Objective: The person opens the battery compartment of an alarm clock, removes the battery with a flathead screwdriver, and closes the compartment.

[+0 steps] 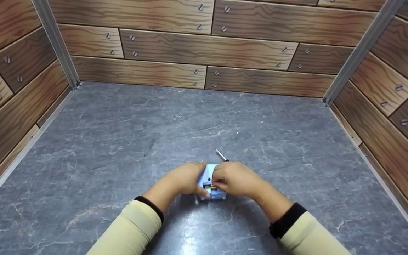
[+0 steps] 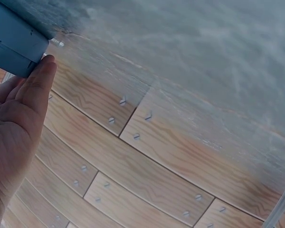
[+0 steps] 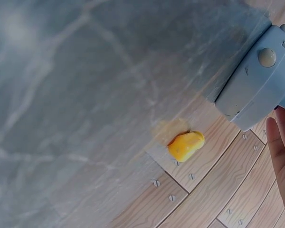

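Observation:
A small light-blue plastic case (image 1: pixel 209 170) lies on the table with a slot open in its upper face. In the slot a dark and yellow piece (image 1: pixel 209 187), battery-like, shows in part. My left hand (image 1: pixel 186 179) grips the case along its left side, thumb near the slot. My right hand (image 1: pixel 237 179) has its fingers bent over the slot's right end; whether they pinch anything is hidden. In the left wrist view, fingertips touch the case (image 2: pixel 16 45). The right wrist view shows the case (image 3: pixel 259 76) with a round pale knob.
Just beyond my right hand lies a thin metal rod with a dark collar (image 1: pixel 221 155), its other end hidden. A yellow rounded piece (image 3: pixel 186 146) rests on the table in the right wrist view. Wood-patterned walls (image 1: pixel 204 46) enclose the grey marbled table (image 1: pixel 119 134).

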A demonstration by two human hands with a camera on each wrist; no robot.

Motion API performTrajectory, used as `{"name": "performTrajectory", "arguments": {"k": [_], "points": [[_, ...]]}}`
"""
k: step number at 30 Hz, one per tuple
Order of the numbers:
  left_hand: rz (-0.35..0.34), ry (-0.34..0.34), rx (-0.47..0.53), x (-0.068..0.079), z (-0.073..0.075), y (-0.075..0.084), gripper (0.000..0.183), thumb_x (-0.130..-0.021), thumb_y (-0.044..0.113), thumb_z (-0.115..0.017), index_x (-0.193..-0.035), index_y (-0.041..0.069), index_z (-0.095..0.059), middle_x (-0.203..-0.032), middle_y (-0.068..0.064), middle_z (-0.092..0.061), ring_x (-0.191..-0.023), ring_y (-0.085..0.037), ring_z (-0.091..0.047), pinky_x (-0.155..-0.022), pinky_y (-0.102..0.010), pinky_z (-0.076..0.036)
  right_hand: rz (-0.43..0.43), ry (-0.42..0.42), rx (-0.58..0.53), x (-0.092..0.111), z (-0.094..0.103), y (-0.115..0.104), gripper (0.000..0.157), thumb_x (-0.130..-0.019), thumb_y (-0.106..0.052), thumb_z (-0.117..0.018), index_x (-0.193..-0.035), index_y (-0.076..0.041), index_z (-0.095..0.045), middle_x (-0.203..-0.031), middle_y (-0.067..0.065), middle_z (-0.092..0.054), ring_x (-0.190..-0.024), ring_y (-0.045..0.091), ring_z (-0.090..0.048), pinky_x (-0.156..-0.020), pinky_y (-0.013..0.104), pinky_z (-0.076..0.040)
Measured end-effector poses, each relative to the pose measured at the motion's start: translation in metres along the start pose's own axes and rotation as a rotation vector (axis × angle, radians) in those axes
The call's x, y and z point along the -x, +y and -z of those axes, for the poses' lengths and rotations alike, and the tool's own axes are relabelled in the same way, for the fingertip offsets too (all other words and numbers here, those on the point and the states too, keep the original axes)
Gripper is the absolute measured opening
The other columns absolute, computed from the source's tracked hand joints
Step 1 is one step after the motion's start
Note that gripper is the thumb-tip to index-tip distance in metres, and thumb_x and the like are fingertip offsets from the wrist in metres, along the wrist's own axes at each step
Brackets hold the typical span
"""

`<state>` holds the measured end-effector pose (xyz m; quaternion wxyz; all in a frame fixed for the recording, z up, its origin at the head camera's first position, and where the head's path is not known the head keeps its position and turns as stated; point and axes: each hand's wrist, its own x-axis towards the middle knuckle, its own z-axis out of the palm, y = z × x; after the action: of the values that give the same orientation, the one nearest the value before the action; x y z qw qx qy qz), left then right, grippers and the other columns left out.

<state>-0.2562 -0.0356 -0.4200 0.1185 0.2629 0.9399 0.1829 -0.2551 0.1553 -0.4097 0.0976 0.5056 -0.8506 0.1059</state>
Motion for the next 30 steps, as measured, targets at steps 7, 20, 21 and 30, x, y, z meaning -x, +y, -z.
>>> {"name": "performTrajectory", "arguments": {"k": [7,20,21,30], "points": [[-0.035,0.007,0.000,0.000,0.000,-0.001,0.098,-0.065,0.046,-0.078,-0.137,-0.004,-0.035,-0.128,-0.017,-0.052,-0.118,-0.027,-0.048,-0.102,-0.035,-0.036,-0.021,0.003,-0.013,0.001,0.001,-0.001,0.013,-0.077,-0.014,-0.069,-0.068,-0.016,-0.060,-0.067,-0.008,-0.053,-0.062,0.007,-0.048,-0.059,0.025,-0.045],[-0.041,0.021,-0.004,0.001,-0.001,-0.002,0.098,-0.064,0.046,-0.079,-0.137,-0.003,-0.036,-0.127,-0.017,-0.053,-0.116,-0.026,-0.050,-0.102,-0.035,-0.037,-0.056,0.066,-0.062,0.001,0.026,0.011,0.004,-0.080,-0.012,-0.065,-0.076,-0.012,-0.067,-0.073,-0.002,-0.060,-0.067,0.013,-0.056,-0.062,0.029,-0.049],[-0.045,0.025,-0.004,0.001,-0.001,-0.002,0.097,-0.064,0.046,-0.079,-0.136,-0.003,-0.036,-0.126,-0.017,-0.053,-0.116,-0.027,-0.050,-0.101,-0.035,-0.037,-0.078,0.072,-0.044,0.001,0.028,0.014,0.004,-0.080,-0.012,-0.065,-0.076,-0.012,-0.067,-0.074,-0.003,-0.061,-0.069,0.014,-0.057,-0.063,0.030,-0.049],[0.006,-0.015,0.007,0.001,0.000,-0.001,0.100,-0.065,0.047,-0.077,-0.140,-0.001,-0.032,-0.135,-0.018,-0.045,-0.124,-0.028,-0.043,-0.106,-0.036,-0.031,-0.365,0.022,0.186,0.008,0.034,0.043,0.006,-0.080,-0.016,-0.067,-0.074,-0.015,-0.068,-0.075,-0.004,-0.063,-0.070,0.016,-0.059,-0.059,0.033,-0.050]]}}
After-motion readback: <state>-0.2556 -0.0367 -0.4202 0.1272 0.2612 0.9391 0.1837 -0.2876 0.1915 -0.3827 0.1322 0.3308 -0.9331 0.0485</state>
